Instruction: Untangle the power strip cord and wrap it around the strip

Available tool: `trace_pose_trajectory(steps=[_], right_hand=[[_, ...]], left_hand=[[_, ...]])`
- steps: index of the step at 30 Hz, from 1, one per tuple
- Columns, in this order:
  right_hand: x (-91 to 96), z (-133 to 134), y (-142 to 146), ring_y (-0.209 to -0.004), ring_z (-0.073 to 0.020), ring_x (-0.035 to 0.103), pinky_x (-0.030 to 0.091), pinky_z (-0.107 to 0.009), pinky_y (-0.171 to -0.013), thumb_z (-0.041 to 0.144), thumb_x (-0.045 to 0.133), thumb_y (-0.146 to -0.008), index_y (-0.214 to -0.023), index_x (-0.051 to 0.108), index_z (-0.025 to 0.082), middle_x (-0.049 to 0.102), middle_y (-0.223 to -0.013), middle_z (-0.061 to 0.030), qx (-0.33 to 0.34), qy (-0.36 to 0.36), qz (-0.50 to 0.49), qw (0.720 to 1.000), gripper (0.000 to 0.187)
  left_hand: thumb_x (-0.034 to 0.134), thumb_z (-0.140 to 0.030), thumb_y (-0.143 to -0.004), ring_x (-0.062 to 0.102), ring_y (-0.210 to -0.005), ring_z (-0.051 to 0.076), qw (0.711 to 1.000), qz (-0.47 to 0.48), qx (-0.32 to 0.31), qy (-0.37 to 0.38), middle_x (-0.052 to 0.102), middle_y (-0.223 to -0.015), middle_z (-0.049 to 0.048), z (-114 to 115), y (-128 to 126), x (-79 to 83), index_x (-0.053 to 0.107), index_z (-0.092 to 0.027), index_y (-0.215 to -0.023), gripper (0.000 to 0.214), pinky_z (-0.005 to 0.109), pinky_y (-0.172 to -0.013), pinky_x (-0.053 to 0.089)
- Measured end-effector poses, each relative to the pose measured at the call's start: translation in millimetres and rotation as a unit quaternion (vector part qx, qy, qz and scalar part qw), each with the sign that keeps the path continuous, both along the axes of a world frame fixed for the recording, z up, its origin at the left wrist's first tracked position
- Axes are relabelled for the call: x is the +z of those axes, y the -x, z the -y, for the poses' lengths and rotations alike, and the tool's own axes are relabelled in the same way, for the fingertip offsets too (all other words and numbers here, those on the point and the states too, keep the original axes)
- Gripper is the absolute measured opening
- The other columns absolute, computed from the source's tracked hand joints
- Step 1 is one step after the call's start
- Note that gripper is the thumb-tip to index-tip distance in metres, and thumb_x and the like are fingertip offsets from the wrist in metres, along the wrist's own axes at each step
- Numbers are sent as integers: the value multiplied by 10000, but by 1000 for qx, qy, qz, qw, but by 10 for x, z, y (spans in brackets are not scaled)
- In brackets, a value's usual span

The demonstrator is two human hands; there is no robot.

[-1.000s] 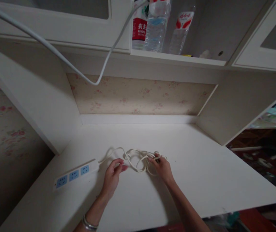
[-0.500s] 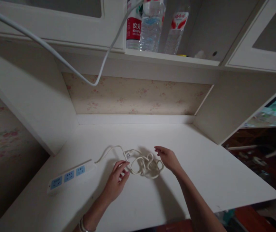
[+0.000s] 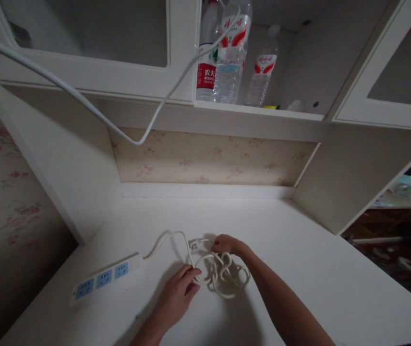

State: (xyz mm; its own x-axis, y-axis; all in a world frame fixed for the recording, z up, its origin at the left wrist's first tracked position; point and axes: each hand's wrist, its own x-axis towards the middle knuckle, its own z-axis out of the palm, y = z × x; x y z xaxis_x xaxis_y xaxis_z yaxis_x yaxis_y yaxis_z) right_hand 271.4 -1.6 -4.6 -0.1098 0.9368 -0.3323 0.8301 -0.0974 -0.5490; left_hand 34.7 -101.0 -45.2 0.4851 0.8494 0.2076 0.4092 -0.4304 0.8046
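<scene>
A white power strip (image 3: 106, 278) with blue socket faces lies on the left of the white desk. Its pale cord (image 3: 223, 274) runs right into a loose tangle, lifted partly off the desktop. My left hand (image 3: 180, 291) pinches the cord at the left side of the loops between thumb and fingers. Over the far side of the tangle, my right hand (image 3: 227, 244) is closed on the cord, close to the plug. The plug (image 3: 193, 244) sits just beyond the loops, its prongs toward the left. My right fingertips are partly hidden.
The white desk (image 3: 299, 288) stands under a cabinet shelf (image 3: 263, 111) holding several plastic bottles (image 3: 227, 74). A thick white cable (image 3: 93, 110) hangs across the upper left in front of the cabinet. Side panels (image 3: 364, 168) bound the desk.
My right hand has moved left from beside the tangle and closed on the cord near the plug. My left fingers have closed on the cord. The view has tilted up slightly.
</scene>
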Motion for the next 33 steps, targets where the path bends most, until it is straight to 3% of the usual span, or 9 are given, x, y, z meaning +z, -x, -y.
trace_pose_trajectory(steps=[5, 8, 10, 13, 16, 22, 26, 29, 33], right_hand=[[46, 183, -330, -551, -113, 514, 414, -223, -525, 408, 398, -903, -787, 552, 167, 554, -620, -1, -129, -82, -108, 982, 309], [94, 349, -503, -558, -99, 514, 460, -235, -542, 523, 256, -933, -855, 462, 198, 512, -680, 27, -183, -112, -174, 961, 393], [120, 469, -534, -563, -99, 508, 480, -249, -554, 593, 315, -900, -825, 428, 211, 482, -675, 46, -204, -133, -250, 937, 405], [129, 632, -453, -560, -110, 485, 480, -255, -534, 629, 474, -826, -781, 426, 216, 470, -631, 53, -247, -163, -390, 872, 419], [107, 758, -300, -542, -114, 459, 449, -236, -500, 618, 518, -815, -788, 453, 220, 470, -597, 53, -281, -196, -443, 828, 404], [135, 927, -16, -524, -110, 456, 407, -224, -505, 588, 541, -827, -791, 478, 229, 450, -579, 63, -310, -236, -469, 793, 367], [284, 1014, 143, -524, -115, 493, 443, -255, -577, 565, 570, -819, -781, 457, 238, 459, -572, 70, -274, -190, -567, 753, 348], [387, 1067, 235, -522, -115, 499, 463, -285, -637, 526, 563, -842, -803, 456, 248, 480, -590, 68, -231, -151, -639, 718, 301], [408, 1109, 317, -572, -129, 527, 454, -278, -634, 482, 583, -846, -829, 461, 256, 496, -611, 54, -221, -125, -695, 672, 258]], left_hand=[[523, -239, -853, 617, -803, 162, 999, 14, 41, 7, 613, -1082, 62, -45, -30, -59, 605, -250, -1096, 257, 300, -797, 511], [489, -338, -887, 613, -823, 188, 998, 31, 56, 13, 614, -1069, 83, -45, -35, -40, 592, -253, -1127, 275, 332, -808, 503], [476, -382, -894, 605, -814, 188, 997, 44, 55, 17, 615, -1045, 83, -37, -38, -7, 604, -254, -1107, 279, 331, -796, 498], [501, -426, -877, 589, -749, 174, 994, 74, 68, 38, 622, -991, 74, -29, -43, 38, 615, -241, -1068, 289, 302, -713, 494], [516, -465, -861, 582, -721, 162, 986, 109, 96, 76, 632, -969, 68, -21, -50, 56, 611, -222, -1048, 321, 280, -664, 476], [524, -545, -829, 616, -952, 212, 943, 216, 137, 214, 603, -1170, 113, 98, -219, 152, 524, -210, -1197, 497, 320, -771, 486], [625, -475, -792, 580, -1085, 226, 933, 264, 84, 229, 576, -1248, 124, 154, -452, 235, 456, -230, -1302, 591, 328, -867, 481], [581, -503, -818, 623, -991, 227, 927, 279, 57, 245, 585, -1239, 128, 120, -574, 179, 486, -223, -1279, 548, 324, -779, 524], [522, -559, -834, 655, -834, 206, 918, 285, 62, 270, 610, -1187, 124, 28, -608, 60, 506, -207, -1237, 535, 319, -668, 544]])
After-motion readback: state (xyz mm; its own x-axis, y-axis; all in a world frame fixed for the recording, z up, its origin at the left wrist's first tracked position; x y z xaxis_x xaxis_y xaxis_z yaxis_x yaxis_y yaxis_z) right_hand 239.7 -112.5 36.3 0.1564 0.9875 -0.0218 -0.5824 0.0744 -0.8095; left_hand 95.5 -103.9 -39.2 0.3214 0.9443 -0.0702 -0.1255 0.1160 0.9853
